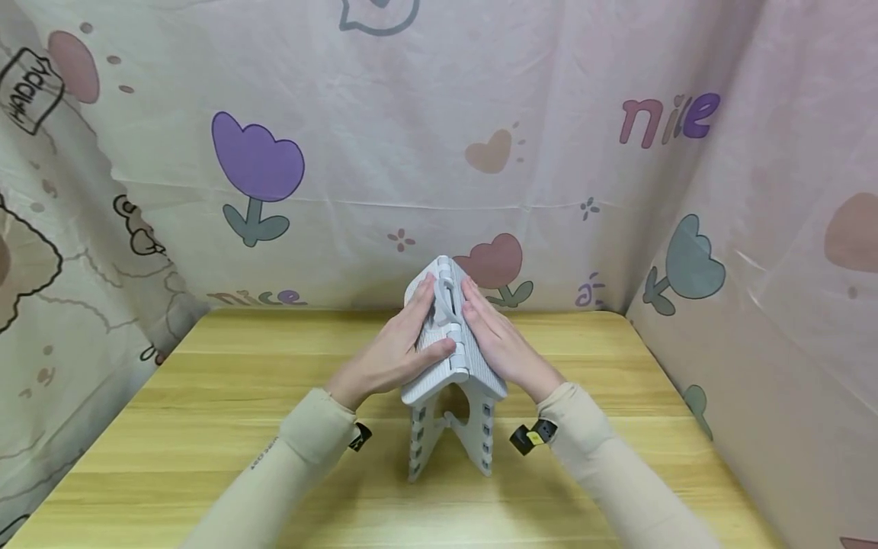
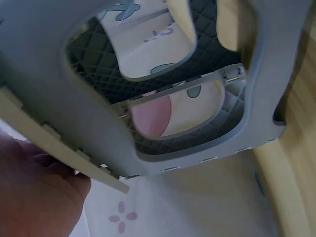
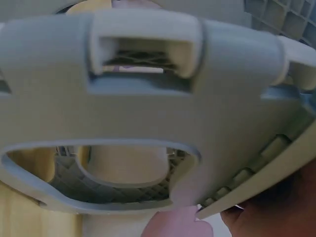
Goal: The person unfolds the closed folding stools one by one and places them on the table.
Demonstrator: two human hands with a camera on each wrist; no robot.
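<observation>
A white plastic folding step stool [image 1: 458,360] stands on its legs at the middle of the table, its two ribbed top halves peaked like a roof. My left hand [image 1: 392,352] lies along the left half, fingers straight, with the thumb reaching over toward the hinge. On the opposite slope rests my right hand [image 1: 506,341], fingers extended toward the far end. The left wrist view shows the stool's side frame [image 2: 116,148] with its openings, and my left hand at the panel's outer face. Hinge knuckles and an oval cutout of the stool [image 3: 143,118] fill the right wrist view.
The wooden table [image 1: 274,358] spreads around the stool. A printed curtain [image 1: 384,137] hangs behind it and along both sides. Small black devices are strapped at the left wrist [image 1: 360,436] and right wrist [image 1: 533,436].
</observation>
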